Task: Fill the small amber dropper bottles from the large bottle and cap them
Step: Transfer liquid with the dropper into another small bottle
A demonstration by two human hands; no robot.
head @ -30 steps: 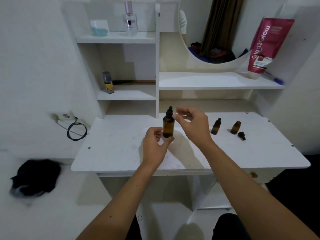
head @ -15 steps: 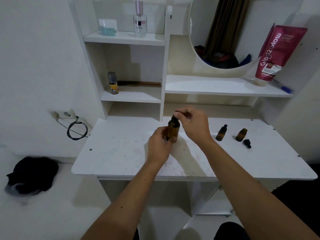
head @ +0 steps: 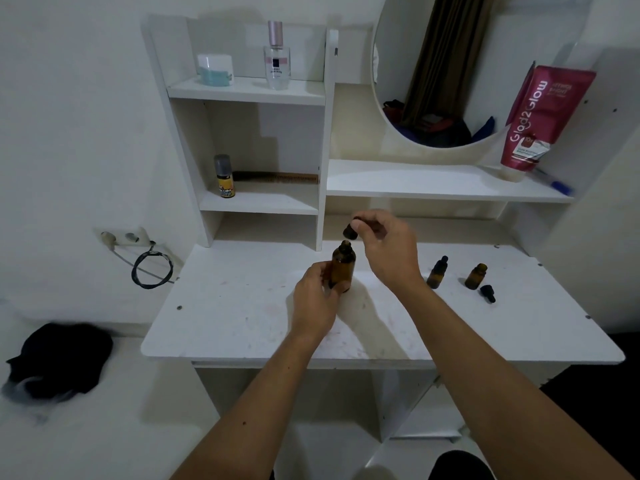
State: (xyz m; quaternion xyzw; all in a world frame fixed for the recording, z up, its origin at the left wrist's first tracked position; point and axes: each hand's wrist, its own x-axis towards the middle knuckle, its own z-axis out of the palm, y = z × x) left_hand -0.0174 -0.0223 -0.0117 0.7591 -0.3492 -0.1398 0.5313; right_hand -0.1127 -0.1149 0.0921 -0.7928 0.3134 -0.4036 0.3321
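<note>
Two small bottles wait right of the right hand's (head: 384, 251) fingers: one (head: 437, 273) capped, one (head: 476, 276) open, neither visibly filled. Those fingers pinch the lifted cap (head: 350, 231); left hand (head: 313, 299) fingers clamp the large bottle (head: 342, 266) on the tabletop (head: 225, 306).

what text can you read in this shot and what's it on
"Glad2Glow": runs lengthwise on the red tube, which leans on the right shelf; its smaller print is blurred.
"Cake": on the small yellow bottle; the rest is unreadable.
Perfume bottle: label too small to read.
The amber bottles carry no visible text.
</note>
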